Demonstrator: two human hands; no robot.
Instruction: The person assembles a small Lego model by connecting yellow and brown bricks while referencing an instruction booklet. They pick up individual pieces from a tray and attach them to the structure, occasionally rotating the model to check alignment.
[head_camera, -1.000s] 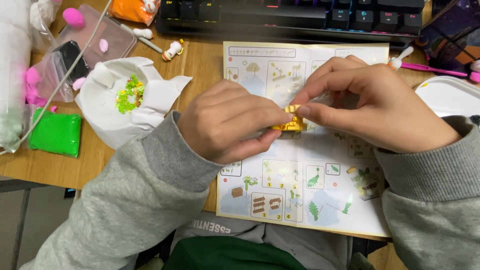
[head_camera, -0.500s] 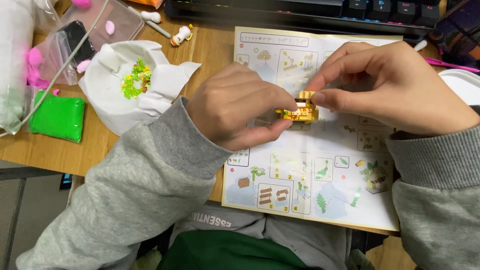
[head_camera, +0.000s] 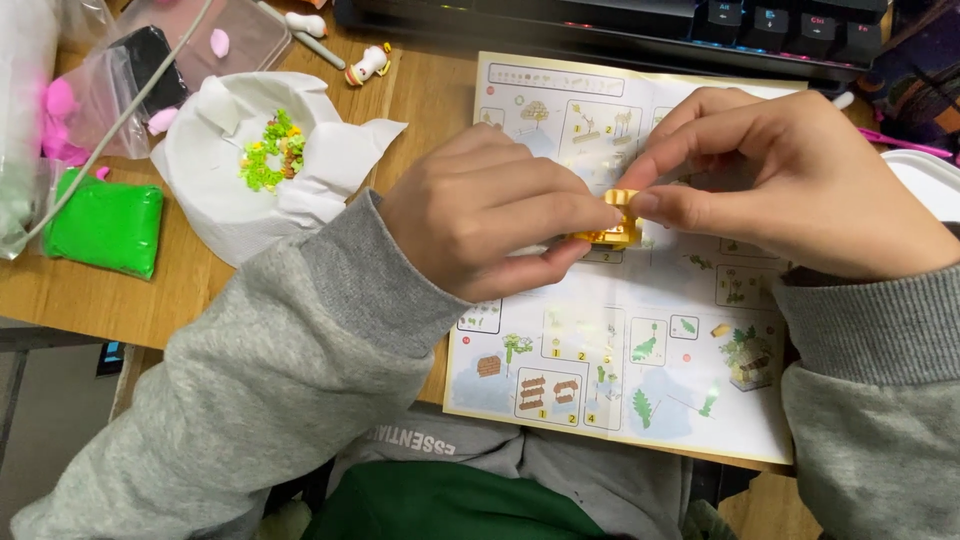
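Observation:
A small yellow-orange brick assembly (head_camera: 612, 232) is pinched between both hands over an illustrated instruction sheet (head_camera: 640, 350) lying on the wooden desk (head_camera: 200, 300). My left hand (head_camera: 480, 225) grips the piece from the left with thumb below and fingers on top. From the right, my right hand (head_camera: 790, 185) presses its thumb and fingertips onto the piece's top. Most of the piece is hidden by the fingers. Both arms wear grey sleeves.
A white paper-lined bowl (head_camera: 215, 185) with several tiny green and yellow pieces sits at the left. Beside it lie a green block (head_camera: 100, 222), clear plastic bags with pink parts (head_camera: 60, 110) and a small white figure (head_camera: 366, 65). A dark keyboard (head_camera: 620, 25) runs along the back. A white dish edge (head_camera: 925, 185) shows at right.
Both hands still hold the yellow piece; my right fingers have shifted onto its top. The camera view has drifted slightly.

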